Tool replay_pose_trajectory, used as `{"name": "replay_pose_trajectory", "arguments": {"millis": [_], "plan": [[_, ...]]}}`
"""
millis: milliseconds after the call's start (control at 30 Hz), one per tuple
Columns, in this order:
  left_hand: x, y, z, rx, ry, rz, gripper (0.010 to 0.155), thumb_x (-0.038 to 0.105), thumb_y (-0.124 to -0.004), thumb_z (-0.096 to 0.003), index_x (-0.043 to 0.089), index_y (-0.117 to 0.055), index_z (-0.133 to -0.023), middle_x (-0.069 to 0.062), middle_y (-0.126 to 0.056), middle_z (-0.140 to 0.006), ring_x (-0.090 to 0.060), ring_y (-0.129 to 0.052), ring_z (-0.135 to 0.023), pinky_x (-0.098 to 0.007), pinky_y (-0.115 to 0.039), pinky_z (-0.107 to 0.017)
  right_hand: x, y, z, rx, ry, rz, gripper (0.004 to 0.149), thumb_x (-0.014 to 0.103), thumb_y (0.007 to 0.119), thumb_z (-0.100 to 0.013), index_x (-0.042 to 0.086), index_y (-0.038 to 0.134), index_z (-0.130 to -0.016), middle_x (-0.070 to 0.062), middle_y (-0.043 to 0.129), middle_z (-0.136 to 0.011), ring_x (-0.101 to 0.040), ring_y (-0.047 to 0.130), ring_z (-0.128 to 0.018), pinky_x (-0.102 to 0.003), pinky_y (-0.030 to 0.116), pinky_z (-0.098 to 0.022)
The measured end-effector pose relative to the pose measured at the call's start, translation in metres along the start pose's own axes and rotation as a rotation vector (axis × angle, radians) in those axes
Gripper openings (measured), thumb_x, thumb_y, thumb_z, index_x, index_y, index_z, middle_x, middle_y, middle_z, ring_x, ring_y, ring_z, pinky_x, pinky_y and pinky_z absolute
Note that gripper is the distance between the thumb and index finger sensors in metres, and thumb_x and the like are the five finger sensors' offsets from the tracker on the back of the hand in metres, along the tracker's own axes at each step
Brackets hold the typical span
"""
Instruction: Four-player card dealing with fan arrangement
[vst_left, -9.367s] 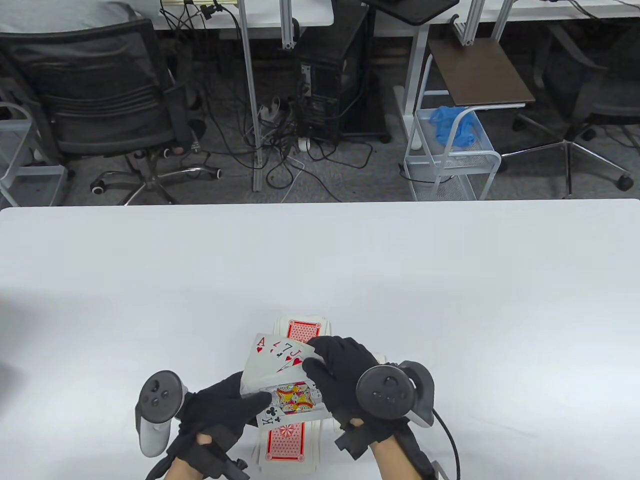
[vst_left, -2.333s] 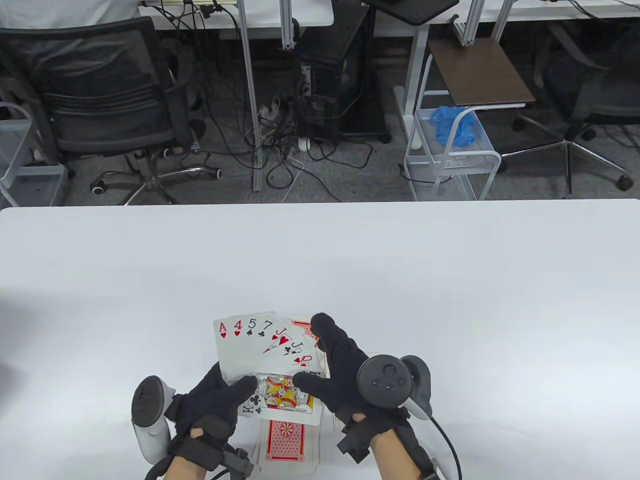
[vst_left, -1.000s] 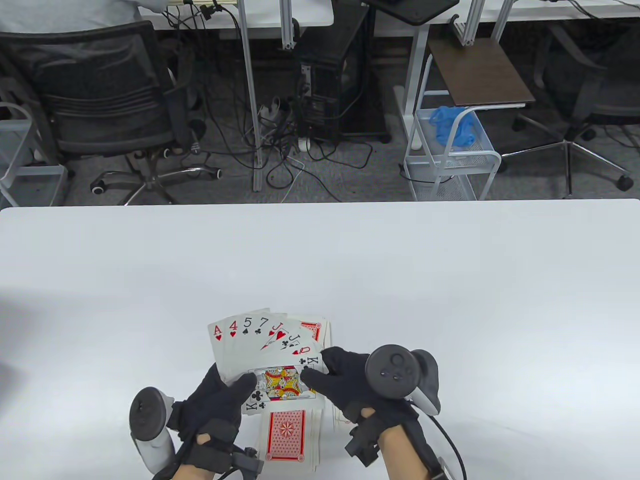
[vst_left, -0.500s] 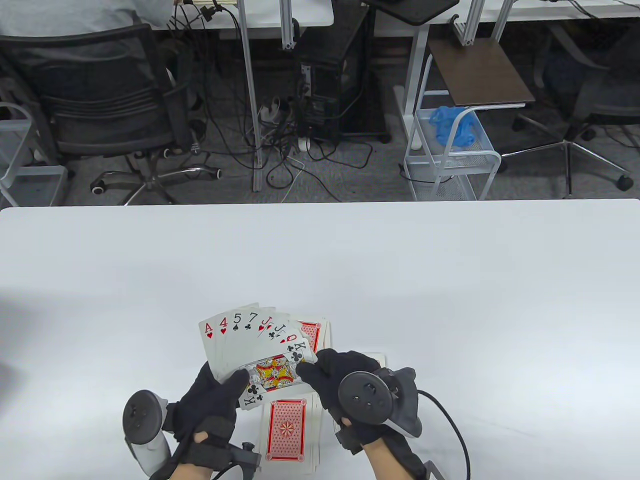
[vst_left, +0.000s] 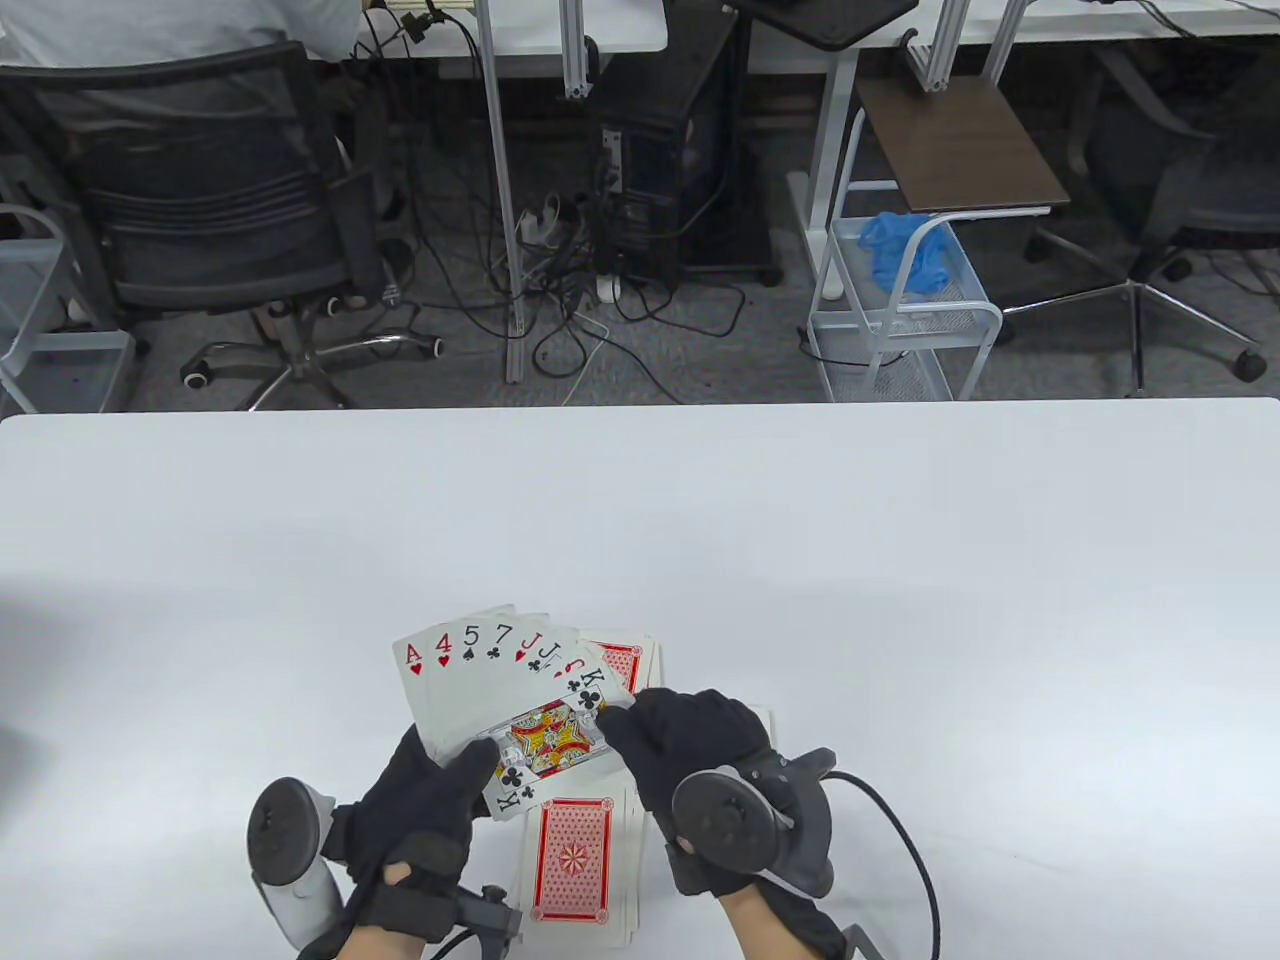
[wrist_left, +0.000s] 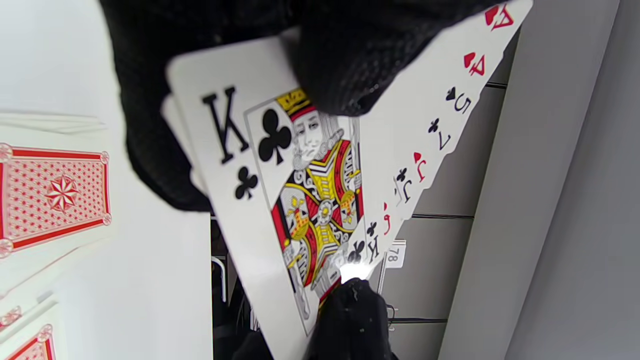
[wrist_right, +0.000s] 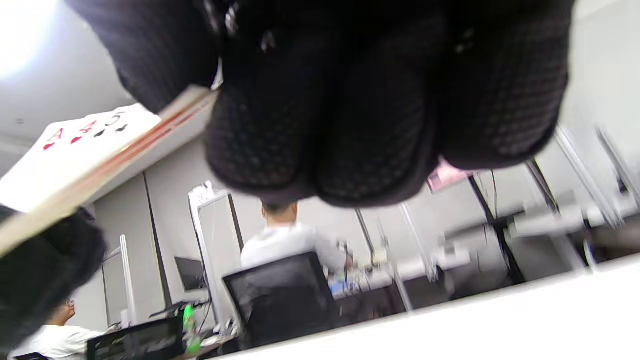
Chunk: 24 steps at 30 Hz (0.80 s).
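A face-up fan of cards (vst_left: 500, 690) runs from ace to the king of clubs (vst_left: 545, 745). My left hand (vst_left: 455, 762) grips its lower end, thumb on the king's face, fingers behind. My right hand (vst_left: 628, 718) pinches the fan's right edge by the king's corner. In the left wrist view the king (wrist_left: 300, 200) fills the middle under my left thumb (wrist_left: 340, 65), with a right fingertip (wrist_left: 350, 310) at its far corner. The right wrist view shows my curled right fingers (wrist_right: 325, 100) on the fan's edge (wrist_right: 100, 150).
Face-down red-backed piles lie on the white table (vst_left: 900, 560): one near the front edge (vst_left: 572, 860), one behind the fan (vst_left: 625, 660), and one mostly hidden under my right hand (vst_left: 762, 715). A person sits in a chair (vst_left: 200, 180) beyond the table's far left.
Over the last second the fan has shifted a little left and away from me. My right hand has rolled over and nudged the queen and king inward, so the fan's right end is tighter.
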<state>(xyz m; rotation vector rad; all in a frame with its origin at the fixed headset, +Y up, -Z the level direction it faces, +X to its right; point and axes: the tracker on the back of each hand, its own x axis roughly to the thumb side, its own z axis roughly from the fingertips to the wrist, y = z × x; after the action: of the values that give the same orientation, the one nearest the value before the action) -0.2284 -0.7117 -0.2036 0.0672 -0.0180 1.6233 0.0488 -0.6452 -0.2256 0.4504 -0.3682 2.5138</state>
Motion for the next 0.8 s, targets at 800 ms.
{"name": "replay_pose_trajectory", "arguments": {"millis": [800], "plan": [[0.0,0.002,-0.002,-0.027,-0.009,0.064,0.044,0.026,-0.087,-0.0478,0.018,-0.084,-0.091,-0.008,-0.107,-0.08,-0.03,-0.121,-0.056,-0.034,-0.108,-0.036,-0.003,-0.008,-0.001,-0.019,-0.009,-0.122,0.039,0.043,0.085,-0.053,0.011,0.097,-0.072,-0.002,0.107,-0.05,-0.029,0.107,-0.044,-0.056,0.088,-0.04]]}}
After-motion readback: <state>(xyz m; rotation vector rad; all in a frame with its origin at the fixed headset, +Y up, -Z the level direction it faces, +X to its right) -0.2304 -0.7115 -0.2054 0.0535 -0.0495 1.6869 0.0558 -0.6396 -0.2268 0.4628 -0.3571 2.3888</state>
